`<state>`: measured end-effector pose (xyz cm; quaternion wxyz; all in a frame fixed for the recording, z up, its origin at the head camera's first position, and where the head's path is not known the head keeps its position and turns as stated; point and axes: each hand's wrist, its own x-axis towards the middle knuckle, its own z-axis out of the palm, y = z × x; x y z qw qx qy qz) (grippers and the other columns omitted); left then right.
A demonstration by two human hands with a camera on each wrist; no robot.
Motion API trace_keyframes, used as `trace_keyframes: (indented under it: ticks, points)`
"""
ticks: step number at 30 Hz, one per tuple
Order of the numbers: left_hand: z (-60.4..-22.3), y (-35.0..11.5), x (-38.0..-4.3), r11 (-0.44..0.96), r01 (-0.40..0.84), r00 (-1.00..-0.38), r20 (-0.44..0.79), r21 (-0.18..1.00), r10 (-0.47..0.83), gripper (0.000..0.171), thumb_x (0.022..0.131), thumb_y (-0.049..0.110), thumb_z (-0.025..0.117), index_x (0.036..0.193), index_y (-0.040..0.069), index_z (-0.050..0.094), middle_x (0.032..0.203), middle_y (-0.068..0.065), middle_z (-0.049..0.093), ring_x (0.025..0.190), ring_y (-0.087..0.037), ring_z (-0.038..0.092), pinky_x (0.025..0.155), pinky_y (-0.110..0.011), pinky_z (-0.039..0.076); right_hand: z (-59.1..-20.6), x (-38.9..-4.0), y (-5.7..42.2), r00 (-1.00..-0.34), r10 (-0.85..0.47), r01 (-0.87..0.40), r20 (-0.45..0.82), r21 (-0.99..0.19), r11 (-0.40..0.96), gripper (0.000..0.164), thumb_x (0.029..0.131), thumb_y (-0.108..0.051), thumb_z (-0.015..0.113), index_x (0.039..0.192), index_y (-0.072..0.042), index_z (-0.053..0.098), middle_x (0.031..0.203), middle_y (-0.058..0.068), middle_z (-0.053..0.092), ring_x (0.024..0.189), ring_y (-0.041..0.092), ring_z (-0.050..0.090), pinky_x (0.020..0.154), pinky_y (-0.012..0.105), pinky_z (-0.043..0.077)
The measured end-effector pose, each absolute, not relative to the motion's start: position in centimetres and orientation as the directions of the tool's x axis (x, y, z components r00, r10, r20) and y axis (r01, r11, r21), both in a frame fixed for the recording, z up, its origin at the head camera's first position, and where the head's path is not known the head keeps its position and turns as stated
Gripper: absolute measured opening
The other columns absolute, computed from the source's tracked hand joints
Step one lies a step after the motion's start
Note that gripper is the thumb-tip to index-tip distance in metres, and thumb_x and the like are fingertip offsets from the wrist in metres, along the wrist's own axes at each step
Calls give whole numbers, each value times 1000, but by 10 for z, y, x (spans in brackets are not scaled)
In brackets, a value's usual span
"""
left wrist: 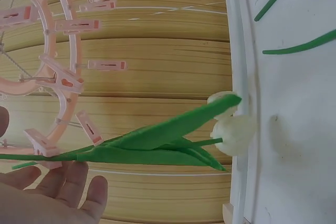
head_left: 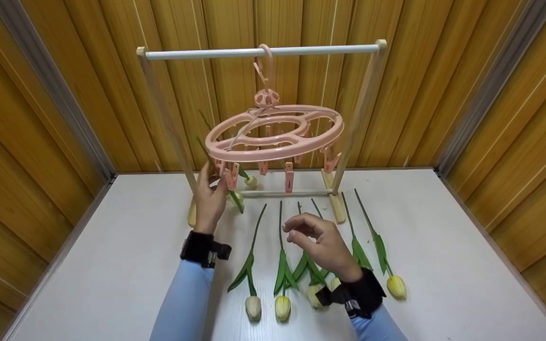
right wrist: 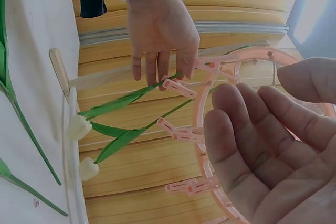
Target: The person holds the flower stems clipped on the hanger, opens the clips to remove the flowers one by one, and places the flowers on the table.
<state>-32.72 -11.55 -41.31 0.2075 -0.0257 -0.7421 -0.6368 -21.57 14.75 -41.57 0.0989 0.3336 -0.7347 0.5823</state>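
A pink round clothespin hanger (head_left: 273, 154) hangs by its hook. Two white tulips (left wrist: 233, 135) hang head-down at its left side, their stems by the clips. My left hand (head_left: 210, 201) is at this edge, its fingers extended against the nearer stem and a pink clip (left wrist: 42, 142); the thumb stands apart from the fingers in the left wrist view. Lower and to the right, my right hand (head_left: 320, 241) hovers above the tulips on the table, fingers loosely bent, holding nothing. In the right wrist view its palm (right wrist: 283, 166) is beside the hanger's rim.
A rack with a white top bar (head_left: 197, 54) and wooden legs carries the hanger. Several tulips lie on the white table (head_left: 126, 265), among them a yellow tulip (head_left: 396, 286) at the right and a pale tulip (head_left: 253, 308) at the left. Wood-patterned walls (head_left: 410, 94) enclose the table.
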Motion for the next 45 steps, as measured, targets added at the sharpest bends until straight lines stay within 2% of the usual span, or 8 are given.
trace_keyframes:
  ticks: [8,16,20,25,31,37,45]
  points:
    - [-416,-111,-314,149,371,-891,397,917,-222,53,104,8,60,152,-2,43,130,-23,56,114,-34,57,95,-39,49,-417,-216,147,-764,-382,-592,519,-800,98,15,103,2,58,115,7,66,107,24,69,88,25,70,85,30,58]
    - [-411,-106,-295,94,355,-918,366,930,-154,56,104,9,60,156,2,39,116,-20,62,108,-30,61,88,-26,49,-418,-217,146,-763,-379,-596,524,-797,98,16,103,1,59,115,8,65,107,22,70,88,29,69,84,30,58]
    - [-410,-104,-285,61,401,-910,405,914,-88,60,104,9,61,158,3,36,114,-23,62,101,-29,64,85,-25,52,-418,-216,145,-762,-382,-596,523,-797,98,16,103,0,59,115,7,65,108,22,70,89,31,69,84,31,58]
    - [-408,-101,-274,31,458,-888,459,888,-22,63,102,6,63,158,1,34,108,-21,62,91,-18,65,82,-26,53,-418,-216,145,-756,-388,-602,528,-793,94,15,103,0,59,115,5,66,107,23,69,89,32,69,85,31,58]
    - [-403,-96,-260,48,479,-878,478,877,25,70,95,6,72,154,-4,36,107,-18,62,92,-19,62,81,-25,51,-417,-216,145,-759,-389,-599,522,-794,104,15,103,0,59,115,5,66,107,22,70,88,28,69,85,31,59]
    - [-402,-88,-248,50,504,-864,503,862,39,62,90,-1,75,141,-7,41,111,-22,65,92,-22,64,83,-26,51,-417,-217,145,-763,-386,-597,519,-794,114,16,103,0,59,115,6,66,107,22,70,88,26,70,85,31,59]
    - [-403,-77,-238,63,529,-849,525,847,64,49,93,-3,72,133,-7,44,116,-22,65,94,-21,63,82,-25,49,-416,-216,145,-775,-362,-588,517,-801,113,16,102,1,59,116,7,66,107,22,70,88,22,70,84,31,60]
